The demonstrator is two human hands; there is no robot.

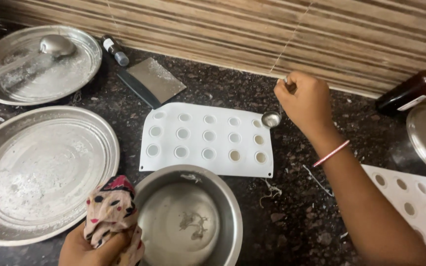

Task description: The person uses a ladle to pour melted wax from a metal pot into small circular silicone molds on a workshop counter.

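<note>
Our right hand [305, 101] grips a small spoon [272, 118], bowl down, over the right edge of the white mould [207, 139], whose long axis runs left to right on the table [292, 216]. Our left hand [87, 249] clutches a patterned cloth [112, 209] against the steel bowl [188, 216], just in front of the mould.

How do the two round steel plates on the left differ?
The far plate is smaller and has a ladle resting in it; the near plate is larger and holds nothing but a powdery white film. The far plate is partly cut off by the frame. Both are shallow, rimmed and dusted white.
</note>
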